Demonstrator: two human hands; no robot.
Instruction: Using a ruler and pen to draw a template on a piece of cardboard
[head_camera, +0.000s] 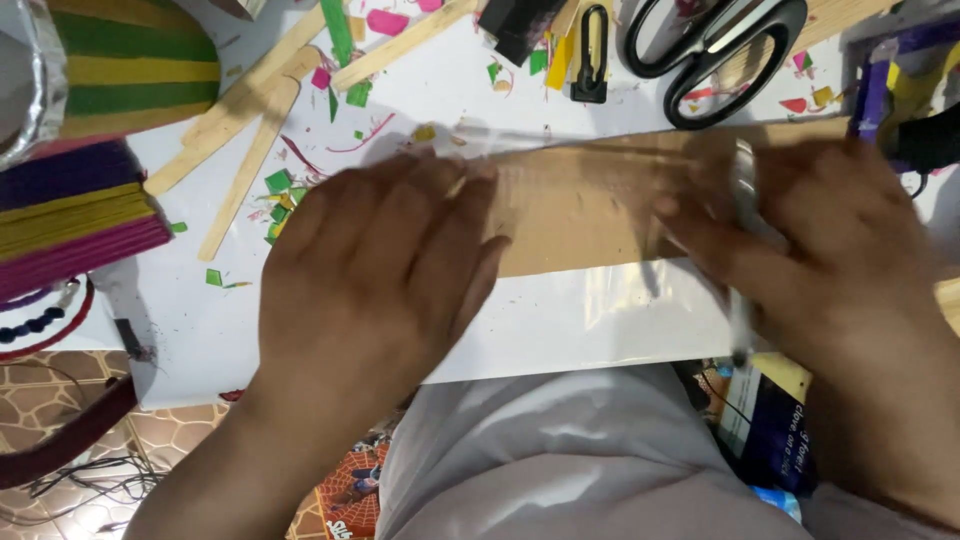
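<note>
A long strip of brown cardboard (590, 210) lies across a white sheet (560, 325) on the table, with a glossy clear film over its top edge. My left hand (375, 265) rests flat on the strip's left end, fingers spread and pointing right. My right hand (830, 250) sits on the strip's right end and grips a narrow, shiny clear object (743, 200), which looks like a roll of clear tape seen edge-on; motion blur hides its detail.
Black scissors (715, 45) and a small black tool (592, 55) lie beyond the strip. Flat wooden sticks (250, 130) and coloured paper scraps (280, 190) are scattered at the back left. A stack of coloured sheets (70, 215) sits at the left edge.
</note>
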